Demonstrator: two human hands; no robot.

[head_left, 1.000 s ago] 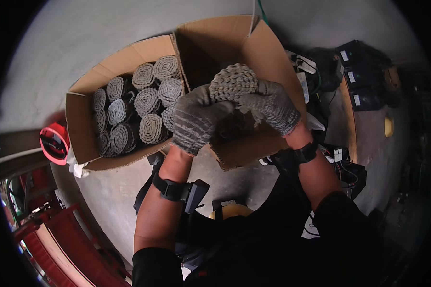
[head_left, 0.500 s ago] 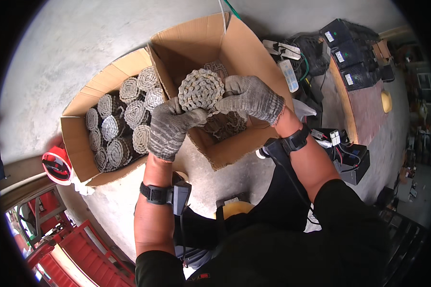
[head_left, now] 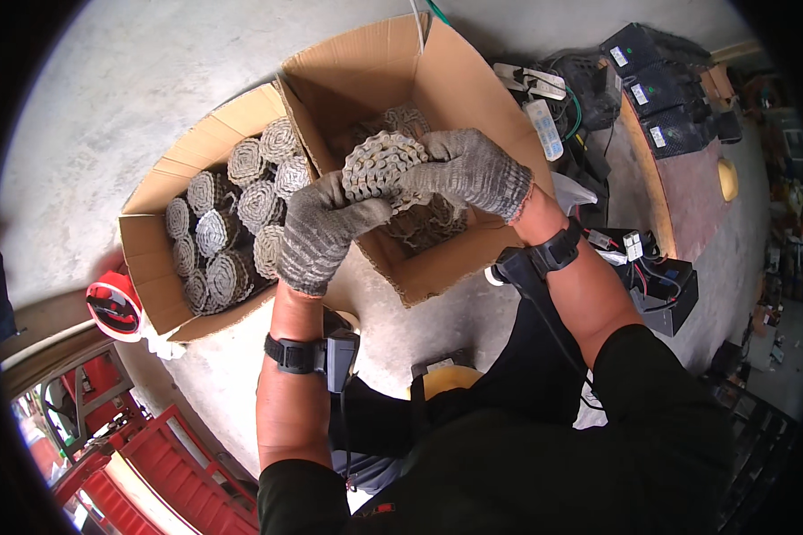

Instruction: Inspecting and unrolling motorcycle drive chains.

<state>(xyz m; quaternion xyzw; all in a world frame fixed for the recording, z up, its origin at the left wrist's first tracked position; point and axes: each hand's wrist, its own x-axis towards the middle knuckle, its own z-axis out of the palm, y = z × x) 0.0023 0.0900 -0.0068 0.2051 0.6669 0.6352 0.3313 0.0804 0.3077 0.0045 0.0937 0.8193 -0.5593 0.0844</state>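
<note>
A coiled roller chain (head_left: 384,167) is held up between my two gloved hands, over the near side of the right cardboard box (head_left: 446,272). My left hand (head_left: 326,227), in a grey knit glove, grips the coil's lower left edge. On its right side, the fingers of my right hand (head_left: 473,169) are closed round the edge, in a matching glove. More chain (head_left: 424,227) lies loose inside that box, partly hidden behind the hands. In the left cardboard box (head_left: 152,267), several rolled chains (head_left: 259,205) sit packed side by side.
A red and white round object (head_left: 116,305) stands beside the left box. Power strips (head_left: 544,129) and cables lie right of the boxes. Farther right are black battery-like blocks (head_left: 656,98) and a black box with wires (head_left: 674,294). Red metal equipment (head_left: 161,464) stands at lower left.
The chain coil has tilted, showing more of its edge, and both hands still hold it. My right hand's fingers reach further across it. The whole view has shifted slightly.
</note>
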